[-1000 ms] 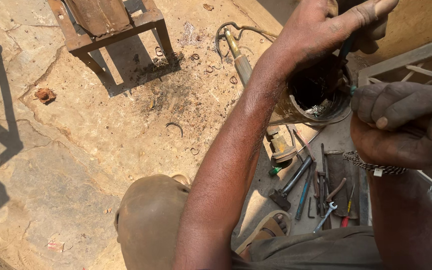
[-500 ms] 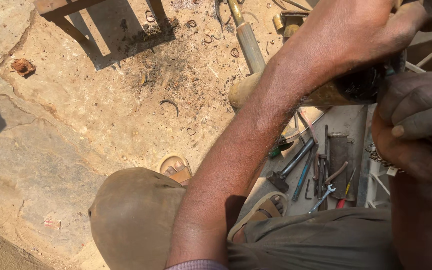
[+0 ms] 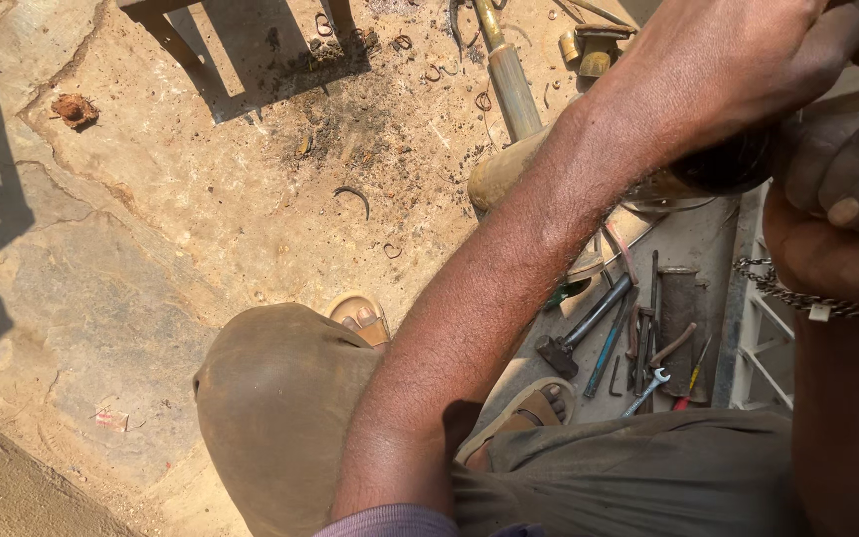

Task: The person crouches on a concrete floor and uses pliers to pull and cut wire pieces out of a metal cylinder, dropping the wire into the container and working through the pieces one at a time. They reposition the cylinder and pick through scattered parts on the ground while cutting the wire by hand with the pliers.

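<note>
Sunlit dirt floor [image 3: 201,219] below; left hand [image 3: 738,60] and right hand [image 3: 847,189], fingers clenched, steady a dark round metal part [image 3: 708,174] between them above scattered tools [image 3: 638,338] kept within reach

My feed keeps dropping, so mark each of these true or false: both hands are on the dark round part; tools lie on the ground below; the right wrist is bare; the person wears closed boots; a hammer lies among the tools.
1. Both hands are on the dark round part. True: the left hand covers it from above, and the right hand closes on its right side.
2. Tools lie on the ground below. True: a wrench and others.
3. The right wrist is bare. False: it wears a chain bracelet.
4. The person wears closed boots. False: an open sandal shows toes.
5. A hammer lies among the tools. True.
</note>
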A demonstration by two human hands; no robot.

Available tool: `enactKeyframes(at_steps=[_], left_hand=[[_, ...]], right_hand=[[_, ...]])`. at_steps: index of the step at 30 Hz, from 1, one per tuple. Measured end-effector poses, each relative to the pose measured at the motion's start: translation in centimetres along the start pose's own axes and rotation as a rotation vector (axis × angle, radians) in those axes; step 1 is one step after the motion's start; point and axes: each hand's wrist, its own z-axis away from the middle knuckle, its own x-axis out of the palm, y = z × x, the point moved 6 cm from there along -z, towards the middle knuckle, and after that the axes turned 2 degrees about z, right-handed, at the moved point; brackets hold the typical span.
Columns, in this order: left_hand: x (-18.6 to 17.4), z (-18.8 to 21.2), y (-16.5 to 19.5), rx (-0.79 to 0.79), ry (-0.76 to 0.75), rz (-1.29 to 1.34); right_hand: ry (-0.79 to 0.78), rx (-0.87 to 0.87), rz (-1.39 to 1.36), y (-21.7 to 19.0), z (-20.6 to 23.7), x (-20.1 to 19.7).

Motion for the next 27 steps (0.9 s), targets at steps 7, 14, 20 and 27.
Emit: enactKeyframes(at_steps=[7, 14, 20, 27], left_hand=[[0.5, 0.4, 2.7, -0.063, -0.084, 0.013], [-0.9, -0.3, 6.2, -0.194, -0.237, 0.072], [-4.3, -0.5, 11.2, -0.205, -0.281, 0.05], [-5.1, -1.6, 13.5, -0.247, -0.241, 0.018]], right_hand=[[0.093, 0.107, -0.132, 2.0, 2.1, -2.5], [0.179, 0.135, -0.135, -0.2, 0.0, -0.1], [0.506, 0.028, -0.234, -2.7, -1.9, 3.7], [0.478, 0.044, -0.143, -4.5, -4.5, 3.7]])
